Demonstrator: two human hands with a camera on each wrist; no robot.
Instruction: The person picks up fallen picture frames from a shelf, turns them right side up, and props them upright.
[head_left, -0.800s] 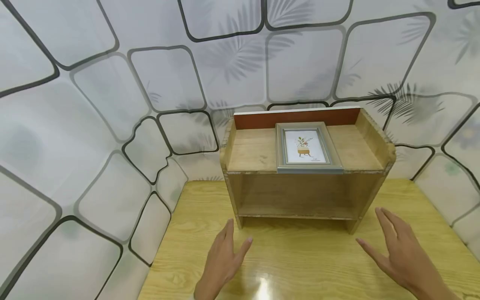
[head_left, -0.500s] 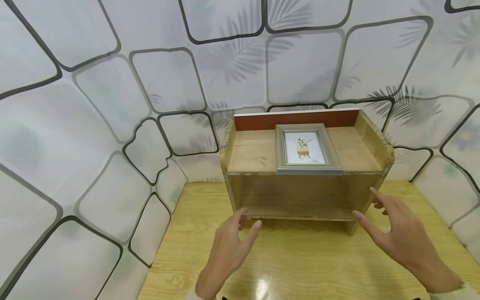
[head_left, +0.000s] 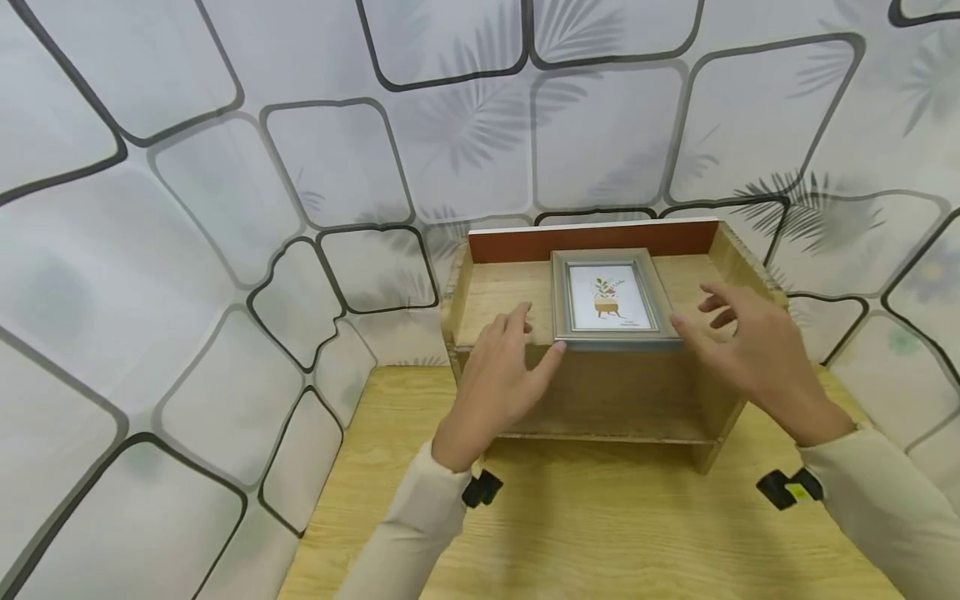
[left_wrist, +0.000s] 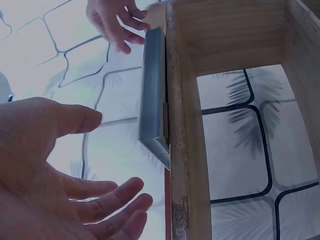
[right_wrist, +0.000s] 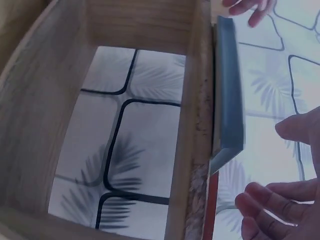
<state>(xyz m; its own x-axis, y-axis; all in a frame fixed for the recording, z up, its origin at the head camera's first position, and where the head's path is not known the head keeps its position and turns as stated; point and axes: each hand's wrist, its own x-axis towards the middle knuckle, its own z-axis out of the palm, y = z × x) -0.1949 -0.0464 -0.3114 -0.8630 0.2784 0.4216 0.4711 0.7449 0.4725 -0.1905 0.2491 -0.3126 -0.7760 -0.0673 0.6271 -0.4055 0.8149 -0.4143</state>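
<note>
A picture frame [head_left: 611, 298] with a silver-gold border and a potted-plant print lies flat on the top board of a small wooden shelf [head_left: 600, 392]. In the head view my left hand [head_left: 502, 375] hovers at the frame's left side, thumb near its front left corner. My right hand [head_left: 750, 350] is at its right side, thumb close to the front right corner. Both wrist views show a gap between the nearer hand and the frame [left_wrist: 152, 90], whose front edge [right_wrist: 230, 90] juts slightly past the board. Neither hand grips anything; fingers are spread and slightly bent.
The shelf stands on a yellow wood-grain table [head_left: 600, 517] against a patterned wall covering [head_left: 465, 142]. Raised side panels and a red-brown back strip [head_left: 517, 245] border its top. Below, an open compartment shows the wall behind.
Both hands have risen from in front of the shelf and moved forward and inward to either side of the picture frame. The frame and shelf stay where they were.
</note>
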